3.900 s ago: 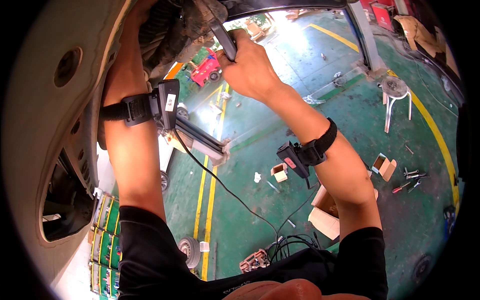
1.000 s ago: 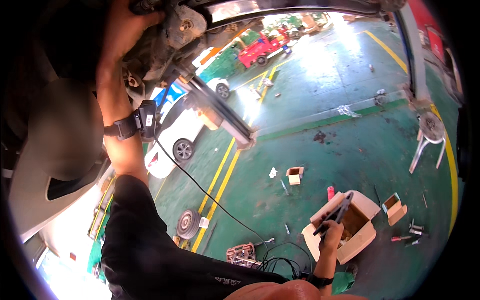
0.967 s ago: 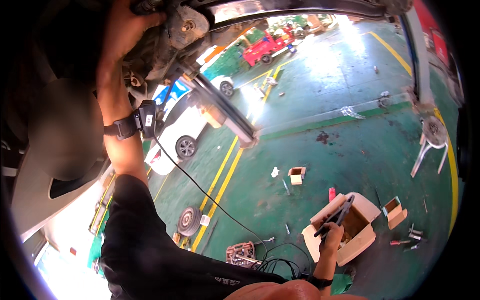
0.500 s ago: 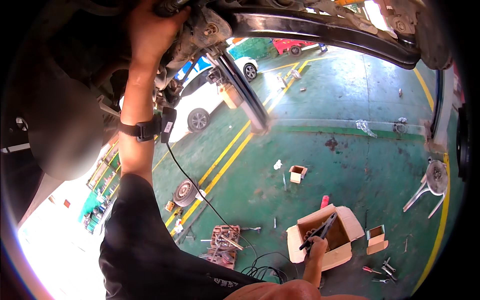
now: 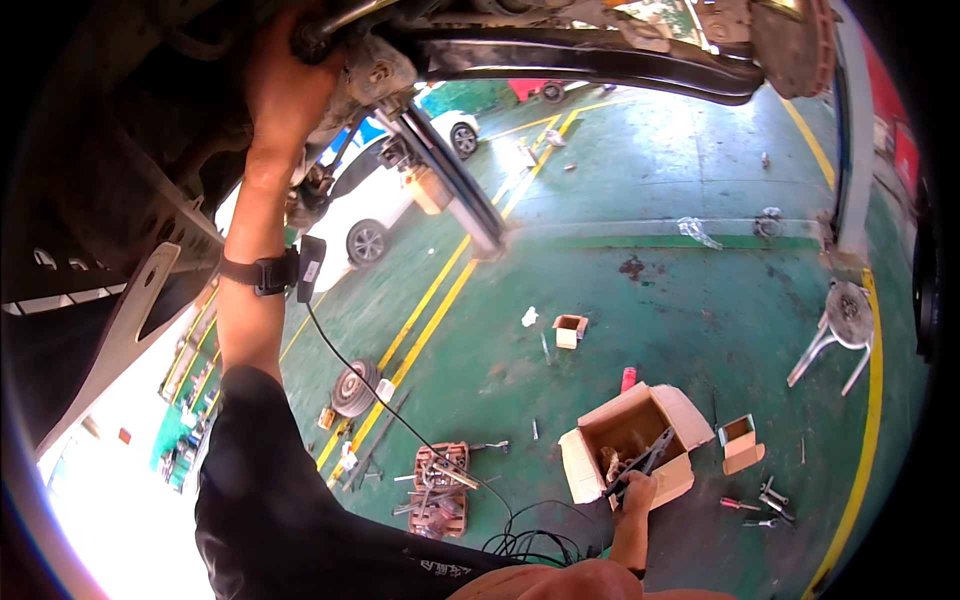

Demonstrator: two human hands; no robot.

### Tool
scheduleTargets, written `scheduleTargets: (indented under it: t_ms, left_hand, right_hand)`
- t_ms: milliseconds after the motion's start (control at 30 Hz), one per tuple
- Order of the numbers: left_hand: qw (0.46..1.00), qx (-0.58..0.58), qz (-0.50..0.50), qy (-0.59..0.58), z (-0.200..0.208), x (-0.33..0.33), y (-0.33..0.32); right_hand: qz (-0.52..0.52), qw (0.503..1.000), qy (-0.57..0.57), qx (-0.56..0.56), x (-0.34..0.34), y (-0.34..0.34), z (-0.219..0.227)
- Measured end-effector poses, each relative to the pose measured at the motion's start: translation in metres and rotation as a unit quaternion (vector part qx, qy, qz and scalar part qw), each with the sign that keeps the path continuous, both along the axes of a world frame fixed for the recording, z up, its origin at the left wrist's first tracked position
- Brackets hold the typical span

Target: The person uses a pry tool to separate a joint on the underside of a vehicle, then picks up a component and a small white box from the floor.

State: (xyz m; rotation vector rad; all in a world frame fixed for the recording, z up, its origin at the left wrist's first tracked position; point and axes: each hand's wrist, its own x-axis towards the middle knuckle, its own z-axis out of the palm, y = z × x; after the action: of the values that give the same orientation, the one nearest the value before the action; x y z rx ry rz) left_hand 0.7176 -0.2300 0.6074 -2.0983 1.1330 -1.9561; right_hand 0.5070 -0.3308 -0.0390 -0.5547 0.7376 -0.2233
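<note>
Raised at the upper left, my left hand (image 5: pixel 290 85) grips the dark round end of a metal rod (image 5: pixel 352 14) under a lifted vehicle; most of its fingers are lost in shadow. A black strap with a small box (image 5: pixel 312 270) circles that wrist. Down at the lower right, my right hand (image 5: pixel 636 492) is closed around the handles of long black pliers (image 5: pixel 655 452). Their jaws point up and to the right, over an open cardboard box (image 5: pixel 680 487) that stands on the floor beneath them.
A glossy black beam (image 5: pixel 590 62) crosses overhead. A cable (image 5: pixel 365 385) runs from my left wrist to the floor. Around lie a tool case (image 5: pixel 425 510), a wheel (image 5: pixel 353 388), a small box (image 5: pixel 742 450), spanners (image 5: pixel 775 495) and a white stool (image 5: pixel 848 315). A lift post (image 5: pixel 450 180) stands beyond.
The view has shifted, so the floor objects sit further left. The rod by my left hand shows more. My right hand still holds the pliers, slightly lower relative to the cardboard box.
</note>
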Motion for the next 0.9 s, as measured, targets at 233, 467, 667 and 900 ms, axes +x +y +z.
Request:
scheduleTargets:
  t_ms: [233, 467, 667, 900]
  left_hand:
    - [0.994, -0.011, 0.014, 0.105, 0.017, 0.005, 0.003]
    - [0.998, -0.054, -0.021, -0.008, 0.0, 0.022, 0.002]
    - [0.996, -0.045, -0.049, -0.051, -0.006, 0.022, -0.001]
    - [0.996, -0.074, -0.043, -0.028, -0.019, 0.022, -0.003]
  right_hand:
    - [-0.027, 1.0, -0.004, -0.013, -0.03, 0.007, 0.015]
    - [-0.041, 0.999, 0.006, -0.015, -0.087, 0.019, 0.017]
    - [-0.092, 0.994, 0.04, 0.037, -0.138, 0.009, 0.03]
    - [-0.252, 0.955, -0.017, 0.152, -0.205, -0.018, 0.046]
